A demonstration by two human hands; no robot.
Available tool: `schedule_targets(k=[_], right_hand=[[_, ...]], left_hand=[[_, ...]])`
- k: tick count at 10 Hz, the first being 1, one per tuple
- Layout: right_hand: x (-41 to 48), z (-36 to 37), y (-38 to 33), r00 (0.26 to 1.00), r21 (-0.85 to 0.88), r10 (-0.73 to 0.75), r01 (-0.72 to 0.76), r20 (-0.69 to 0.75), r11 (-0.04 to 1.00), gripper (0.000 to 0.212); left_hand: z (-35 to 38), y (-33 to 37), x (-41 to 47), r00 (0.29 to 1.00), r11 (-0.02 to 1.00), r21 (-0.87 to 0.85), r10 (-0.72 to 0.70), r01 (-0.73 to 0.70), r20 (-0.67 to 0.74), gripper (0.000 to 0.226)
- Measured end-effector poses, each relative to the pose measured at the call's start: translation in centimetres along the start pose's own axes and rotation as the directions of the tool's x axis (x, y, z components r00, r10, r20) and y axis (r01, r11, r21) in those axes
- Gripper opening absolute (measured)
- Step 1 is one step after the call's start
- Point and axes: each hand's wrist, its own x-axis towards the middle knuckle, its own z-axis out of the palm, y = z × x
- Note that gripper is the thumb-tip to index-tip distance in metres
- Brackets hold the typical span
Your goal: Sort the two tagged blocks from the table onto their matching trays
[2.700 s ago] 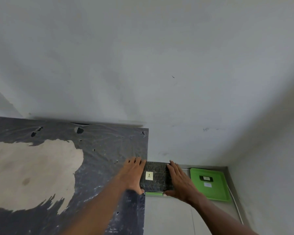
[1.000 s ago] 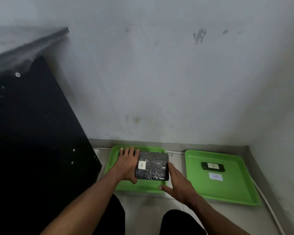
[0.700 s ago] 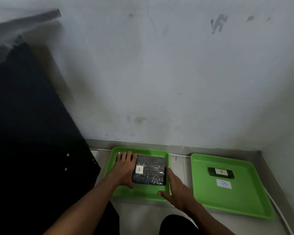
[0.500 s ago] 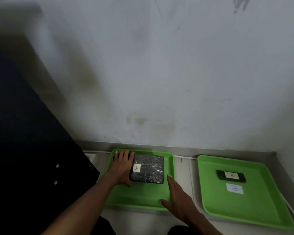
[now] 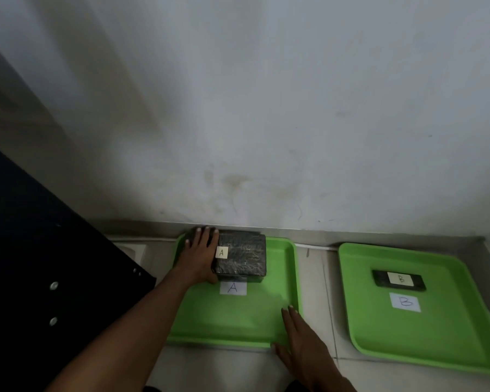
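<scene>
Block A (image 5: 239,257) now rests inside the left green tray (image 5: 238,321), set down at its far end since half a second ago; right hand (image 5: 300,346) has let go and drawn back to the tray's near right corner, fingers spread and empty; left hand (image 5: 200,257) lies flat against the block's left side, fingers extended, pressing rather than clamped; block is dark, film-wrapped, tagged A, directly behind the tray's A label (image 5: 233,288); block B (image 5: 398,279) sits in the right tray (image 5: 436,335); sorting appears complete
</scene>
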Motion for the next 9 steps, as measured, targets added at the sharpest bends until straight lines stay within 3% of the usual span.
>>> schedule_targets(k=[6, 9], right_hand=[[0.1, -0.9, -1.1, 0.999, 0.003, 0.028, -0.028, 0.038, 1.0, 0.079], [-2.6, -6.8, -5.2, 0.989, -0.046, -0.008, 0.002, -0.145, 0.999, 0.072]], left_hand=[[0.9, 0.4, -1.1, 1.0, 0.998, 0.066, -0.004, 0.006, -0.026, 0.119], [-3.5, 2.5, -8.4, 0.993, 0.996, 0.084, -0.02, 0.03, -0.112, 0.094]])
